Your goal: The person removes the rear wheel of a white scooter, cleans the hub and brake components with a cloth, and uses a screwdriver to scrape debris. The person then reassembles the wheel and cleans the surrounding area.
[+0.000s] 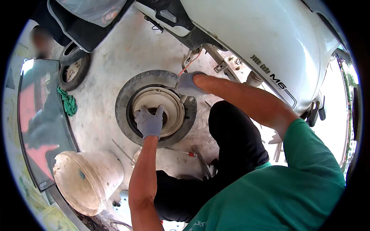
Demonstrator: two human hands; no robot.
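A wheel lies flat on the floor in front of me, a worn dark tyre (125,104) around a dusty pale metal rim (178,115). My left hand (149,122), in a light grey glove, rests on the rim with its fingers spread at the dark central opening. At the tyre's upper right edge, my right hand (189,84), gloved alike, has its fingers curled in. What they grip is mostly hidden; a small metallic piece shows just below them. A thin orange cord or hose (195,62) runs up from beside that hand.
A white vehicle body (246,27) overhangs the upper right. Left of me stand a dirty white bucket (110,165), a leaning glass panel (46,127), a green cloth (68,101) and other tyres (80,75). A red-tipped rod (190,154) lies near my knees. Another person is partly visible at the upper left.
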